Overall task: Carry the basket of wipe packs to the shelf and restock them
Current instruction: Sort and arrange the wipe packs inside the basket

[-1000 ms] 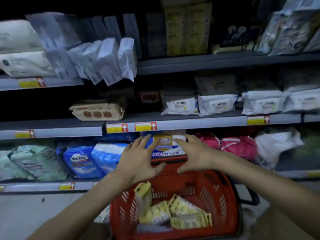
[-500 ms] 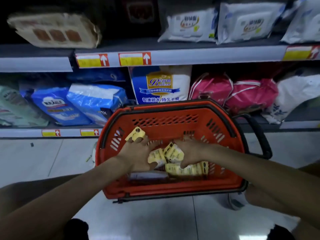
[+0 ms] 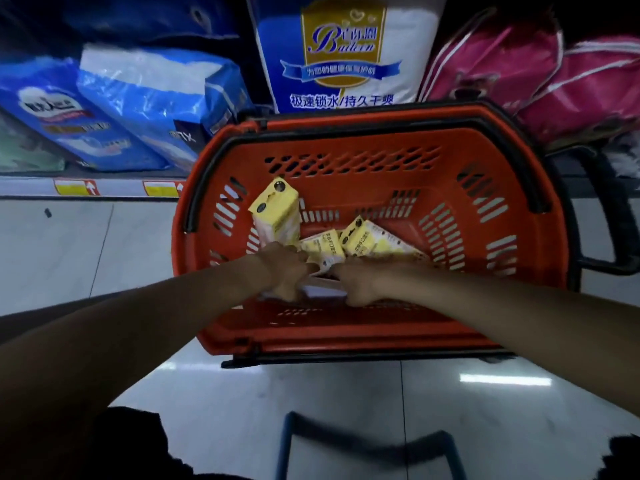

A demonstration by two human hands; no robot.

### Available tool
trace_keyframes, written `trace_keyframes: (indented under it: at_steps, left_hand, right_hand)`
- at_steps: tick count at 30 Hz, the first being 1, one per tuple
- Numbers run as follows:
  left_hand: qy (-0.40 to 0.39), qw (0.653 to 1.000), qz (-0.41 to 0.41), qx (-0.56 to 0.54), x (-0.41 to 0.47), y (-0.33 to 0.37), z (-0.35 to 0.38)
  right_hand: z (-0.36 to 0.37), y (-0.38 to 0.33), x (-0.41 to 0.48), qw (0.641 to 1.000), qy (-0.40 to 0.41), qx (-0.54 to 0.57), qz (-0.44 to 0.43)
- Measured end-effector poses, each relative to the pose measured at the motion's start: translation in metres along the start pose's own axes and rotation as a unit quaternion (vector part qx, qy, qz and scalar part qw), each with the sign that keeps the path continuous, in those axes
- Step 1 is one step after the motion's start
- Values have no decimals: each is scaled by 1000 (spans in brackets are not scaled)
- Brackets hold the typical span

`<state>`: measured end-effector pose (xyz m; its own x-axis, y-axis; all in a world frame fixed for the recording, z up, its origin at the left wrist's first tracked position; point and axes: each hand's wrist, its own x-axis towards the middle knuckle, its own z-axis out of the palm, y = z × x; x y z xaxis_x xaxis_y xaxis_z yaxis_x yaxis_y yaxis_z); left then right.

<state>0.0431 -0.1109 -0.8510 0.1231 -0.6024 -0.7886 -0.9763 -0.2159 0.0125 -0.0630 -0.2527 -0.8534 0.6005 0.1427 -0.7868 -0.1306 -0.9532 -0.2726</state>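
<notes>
- Head view straight down into the red basket (image 3: pixel 363 157), set on the tiled floor (image 3: pixel 86 254), far rim close against the front edge of the bottom shelf (image 3: pixel 34 188).
- Carrying apparently done. Restocking in hand, at the pick-up stage, with no pack raised clear of the rim yet.
- Yellow wipe packs inside: one upright pack (image 3: pixel 275 211) propped toward the far-left corner of the basket floor, and several lying packs (image 3: pixel 360 239) tumbled at the middle, touching one another.
- Low at the near edge of the basket floor, left hand (image 3: pixel 282 271), fingers curled down and gripping the left end of a pale flat pack (image 3: pixel 318 291).
- Just beside it, right hand (image 3: pixel 362 282), curled round the right end of the same pack. Fingertips hidden underneath, outline somewhat blurred.
- On the shelf behind: blue bags (image 3: pixel 104 109) at the left, a tall white-and-blue bag (image 3: pixel 343 50) at the centre, pink bags (image 3: pixel 540 81) at the right. No open slot for wipes visible from this angle.
- Next, by judgement: lift straight up past the rim with the pack level, without dragging along the yellow packs lying close against the knuckles, then look up to find the proper shelf tier.
- At the bottom edge, a blurred blue frame (image 3: pixel 284 441), not identifiable.
</notes>
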Motion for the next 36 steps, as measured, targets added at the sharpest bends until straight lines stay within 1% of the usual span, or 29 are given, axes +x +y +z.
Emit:
trace_keyframes:
  at_steps: [7, 12, 19, 23, 29, 31, 36]
  left_hand:
    - [-7, 1000, 19, 11, 20, 5, 18]
    - [-8, 1000, 9, 8, 30, 13, 14]
    - [18, 998, -9, -51, 33, 10, 7]
    - [20, 996, -23, -83, 32, 8, -4]
    - [56, 992, -43, -103, 17, 7, -21]
    - [72, 988, -49, -124, 8, 6, -31]
    - [131, 974, -60, -174, -23, 9, -63]
  right_hand:
    - [14, -2, 29, 1000, 1, -9, -26]
    - [21, 1, 44, 999, 2, 12, -32]
    - [24, 11, 51, 998, -1, 58, -13]
    - [21, 18, 44, 996, 42, 80, -2]
    - [14, 32, 20, 990, 94, 106, 12]
    - [8, 36, 6, 986, 115, 120, 9]
    - [-14, 42, -34, 972, 202, 118, 6]
